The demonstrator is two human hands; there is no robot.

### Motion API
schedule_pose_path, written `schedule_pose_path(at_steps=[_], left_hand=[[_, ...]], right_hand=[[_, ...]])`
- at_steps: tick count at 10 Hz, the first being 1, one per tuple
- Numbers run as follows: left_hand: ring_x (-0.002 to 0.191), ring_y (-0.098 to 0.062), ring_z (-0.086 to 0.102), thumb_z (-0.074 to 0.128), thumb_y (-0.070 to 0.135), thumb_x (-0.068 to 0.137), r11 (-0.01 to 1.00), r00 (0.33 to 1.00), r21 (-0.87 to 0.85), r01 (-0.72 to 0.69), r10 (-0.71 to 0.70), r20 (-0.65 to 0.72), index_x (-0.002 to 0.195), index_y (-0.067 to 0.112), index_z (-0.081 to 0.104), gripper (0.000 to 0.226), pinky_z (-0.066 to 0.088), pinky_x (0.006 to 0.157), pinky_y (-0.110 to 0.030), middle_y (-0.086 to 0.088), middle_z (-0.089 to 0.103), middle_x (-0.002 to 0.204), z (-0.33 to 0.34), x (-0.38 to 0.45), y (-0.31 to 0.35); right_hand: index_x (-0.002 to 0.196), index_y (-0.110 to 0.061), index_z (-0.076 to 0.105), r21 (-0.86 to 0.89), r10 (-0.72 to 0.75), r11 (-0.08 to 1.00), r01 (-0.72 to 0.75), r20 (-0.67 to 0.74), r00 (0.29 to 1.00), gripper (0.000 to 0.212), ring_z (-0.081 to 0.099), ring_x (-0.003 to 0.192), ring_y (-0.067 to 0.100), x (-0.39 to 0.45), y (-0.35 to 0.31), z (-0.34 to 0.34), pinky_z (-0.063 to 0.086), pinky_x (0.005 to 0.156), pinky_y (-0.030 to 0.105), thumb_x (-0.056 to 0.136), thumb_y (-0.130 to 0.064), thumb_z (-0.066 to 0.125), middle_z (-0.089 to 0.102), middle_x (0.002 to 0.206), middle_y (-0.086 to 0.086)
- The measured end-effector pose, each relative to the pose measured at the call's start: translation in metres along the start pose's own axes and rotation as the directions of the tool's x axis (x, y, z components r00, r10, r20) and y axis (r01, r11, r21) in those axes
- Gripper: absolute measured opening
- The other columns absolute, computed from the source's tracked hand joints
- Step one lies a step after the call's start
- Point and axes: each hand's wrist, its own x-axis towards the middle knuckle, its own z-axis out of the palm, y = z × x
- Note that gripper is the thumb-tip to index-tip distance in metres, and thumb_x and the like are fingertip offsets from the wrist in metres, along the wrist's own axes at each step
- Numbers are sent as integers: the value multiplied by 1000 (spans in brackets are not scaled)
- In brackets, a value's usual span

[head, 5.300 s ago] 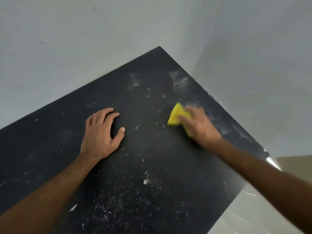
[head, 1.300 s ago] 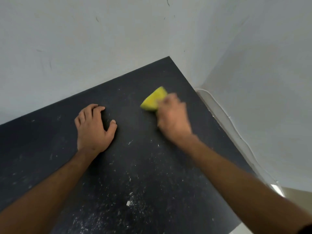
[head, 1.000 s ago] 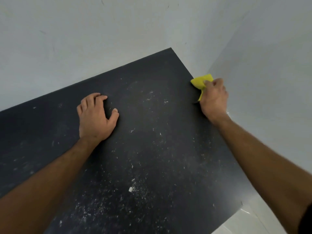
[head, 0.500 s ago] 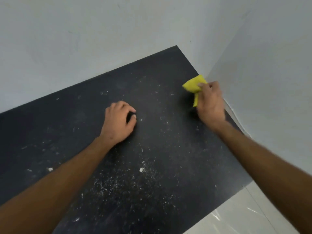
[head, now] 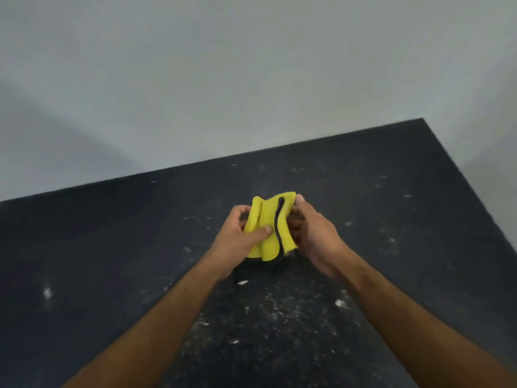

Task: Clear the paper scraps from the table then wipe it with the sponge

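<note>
Yellow sponge folded between both hands, above speckled table.

No text, label, brand, number or sign can be read anywhere in the view. The yellow sponge carries no printing that can be made out, and the black table and the grey wall are unmarked.
</note>
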Motion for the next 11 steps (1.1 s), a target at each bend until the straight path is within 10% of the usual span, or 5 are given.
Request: schedule_pose_path(at_steps=[2,4,7,9,11], left_hand=[[106,-21,71,76,32,92,999,971,-49,-14,2,-239,118,26,55,34,60,90,-43,0,72,116,-154,-30,-21],[98,-17,66,62,3,97,983,908,-182,-23,-56,-415,121,21,53,31,56,87,-39,2,71,112,-353,-51,-47],[100,-23,63,66,11,92,939,808,331,-88,262,-528,127,29,45,45,56,84,-39,-3,58,116,-593,4,-89],[129,-31,43,40,57,98,510,808,859,45,487,-331,139,21,53,57,39,108,-47,-8,46,146,-605,32,-135],[138,-36,40,36,56,101,469,781,879,89,514,-354,145,22,49,56,37,111,-51,-12,34,159,-601,28,-138]], right_hand=[[112,-25,70,-401,-91,911,93,24,996,19,74,98,13,47,29,136,59,91,46,92,-24,70,77,105,-8],[123,-25,62,-491,-139,860,142,42,989,30,69,94,5,103,67,324,56,78,25,96,-12,62,73,103,-12],[102,-23,52,-659,-441,621,423,153,885,16,47,58,4,209,115,560,41,56,26,93,-8,52,56,77,-2],[104,-21,66,-943,-691,-20,332,253,677,17,49,92,28,241,149,553,43,75,41,97,-34,57,55,109,8],[112,-20,67,-927,-672,6,374,273,688,25,47,91,25,229,143,552,42,76,40,100,-37,54,51,106,6]])
